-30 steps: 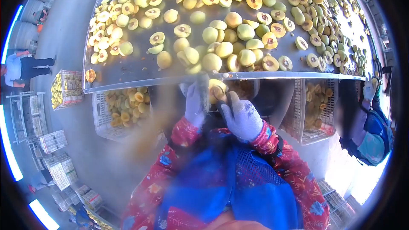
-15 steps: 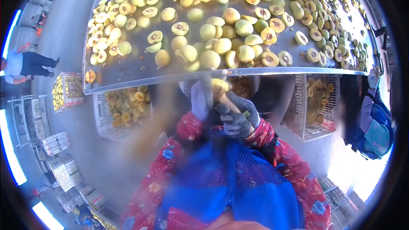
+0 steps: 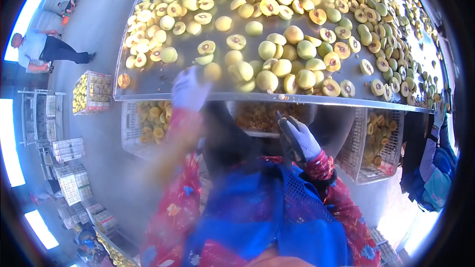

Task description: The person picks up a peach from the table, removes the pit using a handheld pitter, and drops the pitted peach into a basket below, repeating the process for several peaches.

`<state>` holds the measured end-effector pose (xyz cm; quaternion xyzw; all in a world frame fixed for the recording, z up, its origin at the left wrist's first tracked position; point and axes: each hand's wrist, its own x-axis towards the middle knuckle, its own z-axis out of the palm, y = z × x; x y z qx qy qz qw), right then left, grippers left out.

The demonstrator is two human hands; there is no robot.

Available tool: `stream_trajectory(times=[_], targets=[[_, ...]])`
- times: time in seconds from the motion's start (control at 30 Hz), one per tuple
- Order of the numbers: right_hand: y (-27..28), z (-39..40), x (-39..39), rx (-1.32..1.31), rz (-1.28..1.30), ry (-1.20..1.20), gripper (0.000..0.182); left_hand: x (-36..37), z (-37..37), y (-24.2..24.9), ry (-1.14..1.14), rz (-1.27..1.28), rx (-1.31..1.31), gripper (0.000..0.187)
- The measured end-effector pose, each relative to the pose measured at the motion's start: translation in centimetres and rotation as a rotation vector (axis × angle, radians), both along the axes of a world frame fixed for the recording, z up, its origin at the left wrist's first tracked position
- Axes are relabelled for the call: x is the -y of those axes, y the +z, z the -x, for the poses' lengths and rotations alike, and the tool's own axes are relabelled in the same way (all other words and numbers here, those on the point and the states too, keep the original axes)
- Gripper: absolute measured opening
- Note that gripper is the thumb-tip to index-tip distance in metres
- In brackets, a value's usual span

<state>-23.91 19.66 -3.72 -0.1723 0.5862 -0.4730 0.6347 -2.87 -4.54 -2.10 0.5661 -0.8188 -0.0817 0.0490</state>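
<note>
My left hand (image 3: 190, 91), in a pale lavender glove, reaches over the near rim of the metal table (image 3: 257, 97). Its fingers are smeared by motion beside a yellow apricot (image 3: 213, 71). Close by on the table lie an apricot half (image 3: 206, 47), cut face up with a brown pit, and several round apricots (image 3: 267, 80). My right hand (image 3: 301, 138), in a glove pale on the back and dark on the palm side, is below the rim with its fingers drawn together; I cannot tell what they hold.
Under the table stand a crate of pits and scraps (image 3: 262, 132) and white crates of apricot halves at left (image 3: 129, 128) and right (image 3: 349, 153). Another fruit crate (image 3: 99, 91) is on the floor at left. A person (image 3: 47, 52) is at far left, a co-worker (image 3: 433, 168) at right.
My hands were together holding an apricot at the rim. They have parted: the left moved left and up to the table's fruit without that apricot, the right stayed below the rim.
</note>
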Motion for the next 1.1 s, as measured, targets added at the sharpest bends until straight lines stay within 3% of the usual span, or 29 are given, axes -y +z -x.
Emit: stream_trajectory(times=[0.07, 0.17, 0.2, 0.33, 0.43, 0.63, 0.73, 0.8, 0.87, 0.93, 1.0, 1.1], targets=[[0.3, -0.2, -0.2, -0.034, 0.024, -0.008, 0.03, 2.3, 2.8, -3.0, -0.051, -0.2, 0.01, 0.065], [0.9, 0.2, -0.4, -0.119, 0.096, 0.007, 0.027, 3.0, 3.9, -3.3, 0.005, -0.217, -0.055, 0.065], [2.1, 0.3, -0.5, -0.138, 0.1, 0.01, 0.026, 3.1, 3.1, -3.6, 0.078, -0.292, -0.336, 0.062], [4.3, -0.3, 0.5, -0.139, 0.151, 0.026, 0.022, -0.6, 1.6, -1.7, -0.396, 0.052, -0.405, 0.053], [4.5, -1.2, 1.9, -0.642, 0.375, 0.203, 0.022, -3.9, 0.4, -1.3, -0.6, 0.194, -0.465, 0.049], [4.9, -1.9, 2.1, -0.697, 0.465, 0.172, 0.023, -8.5, -0.5, -6.1, -0.429, 0.036, -0.623, 0.045], [4.5, -2.1, 1.9, -0.692, 0.476, 0.133, 0.023, -9.5, 3.0, -0.5, -0.423, 0.126, -0.551, 0.046], [4.1, -2.3, 1.9, -0.691, 0.472, 0.115, 0.026, -9.9, 4.1, 1.1, -0.36, -0.067, -0.734, 0.048], [3.6, -2.3, 2.0, -0.892, 0.456, 0.144, 0.031, -9.9, 4.2, -0.4, -0.352, -0.078, -0.756, 0.046], [3.5, -2.1, 2.2, -1.135, 0.486, 0.126, 0.037, -11.1, 4.9, -0.6, -0.131, -0.694, -1.351, 0.04], [4.7, -1.7, 3.2, -1.271, 0.644, 0.1, 0.044, -11.6, 4.7, -0.7, -0.046, -0.983, -1.605, 0.033], [4.0, -0.6, 3.0, -1.321, 0.695, 0.268, 0.056, -11.3, 3.8, -5.1, -0.054, -1.098, -1.658, 0.034]])
